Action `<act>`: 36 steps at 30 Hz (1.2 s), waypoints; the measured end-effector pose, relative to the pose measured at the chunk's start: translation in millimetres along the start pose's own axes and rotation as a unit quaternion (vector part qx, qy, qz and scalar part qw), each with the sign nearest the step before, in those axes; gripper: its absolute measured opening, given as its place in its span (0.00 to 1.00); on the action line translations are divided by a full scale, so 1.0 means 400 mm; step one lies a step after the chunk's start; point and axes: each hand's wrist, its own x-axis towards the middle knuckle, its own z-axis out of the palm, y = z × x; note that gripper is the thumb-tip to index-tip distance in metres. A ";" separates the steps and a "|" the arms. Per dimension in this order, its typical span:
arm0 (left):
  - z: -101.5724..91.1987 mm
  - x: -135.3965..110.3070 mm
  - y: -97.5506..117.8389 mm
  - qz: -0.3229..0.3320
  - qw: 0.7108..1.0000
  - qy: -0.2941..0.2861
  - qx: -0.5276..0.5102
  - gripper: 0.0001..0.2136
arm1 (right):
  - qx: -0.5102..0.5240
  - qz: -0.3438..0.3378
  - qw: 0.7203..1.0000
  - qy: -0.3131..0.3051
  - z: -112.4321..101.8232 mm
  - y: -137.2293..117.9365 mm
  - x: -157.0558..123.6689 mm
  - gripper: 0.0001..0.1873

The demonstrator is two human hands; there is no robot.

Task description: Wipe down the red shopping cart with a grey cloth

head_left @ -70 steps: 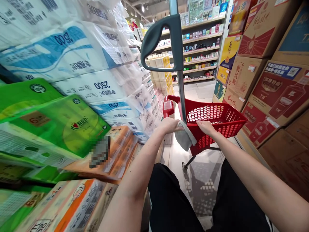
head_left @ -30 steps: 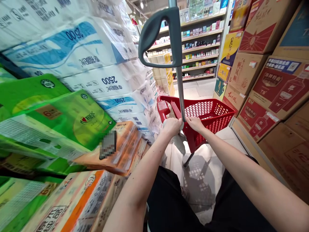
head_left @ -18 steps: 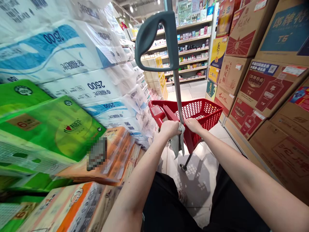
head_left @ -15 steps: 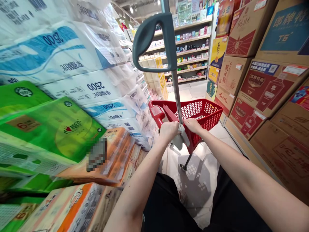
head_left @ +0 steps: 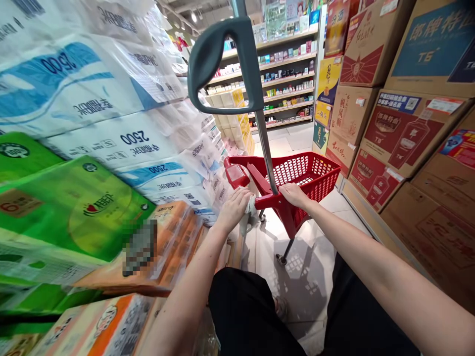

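Head camera: your left hand (head_left: pixel 235 205) closed its fingers round a crumpled pale cloth (head_left: pixel 251 207), pressing it against the near rim of the red wheeled shopping basket (head_left: pixel 315 173); the basket stood on the aisle floor between stacked toilet-paper packs (head_left: pixel 111 138) and cardboard cartons (head_left: pixel 401 133); your right hand (head_left: pixel 295 194) curled its fingers over the rim beside the metal pole (head_left: pixel 265 148), apparently steadying it; mesh-walled, glossy plastic, grey handle (head_left: pixel 222 64) raised.

The pale tiled floor (head_left: pixel 319 247) carries the red wheeled basket (head_left: pixel 315 173), with stacked cardboard boxes (head_left: pixel 408 148) along its right edge.
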 end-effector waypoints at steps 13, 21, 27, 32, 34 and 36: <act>-0.031 0.046 0.018 -0.007 0.997 -0.061 -0.045 0.12 | -0.042 0.053 0.997 -0.044 -0.009 -0.027 0.011 0.25; -0.055 0.112 0.015 0.014 0.984 -0.167 -0.060 0.21 | 0.017 0.032 0.999 -0.040 -0.017 0.006 -0.004 0.23; -0.049 0.047 -0.034 -0.007 0.993 -0.081 -0.084 0.18 | 0.048 0.015 0.998 -0.034 -0.017 0.022 0.006 0.22; -0.026 0.028 0.003 -0.062 0.995 -0.045 -0.071 0.19 | 0.038 0.031 0.998 -0.044 -0.015 0.048 0.016 0.22; -0.033 0.044 0.028 -0.041 0.996 -0.039 -0.071 0.19 | 0.038 0.029 0.998 -0.045 -0.020 0.064 0.018 0.23; -0.045 0.069 0.045 -0.008 0.996 -0.053 -0.069 0.22 | 0.040 0.023 0.998 -0.054 -0.028 0.079 0.021 0.23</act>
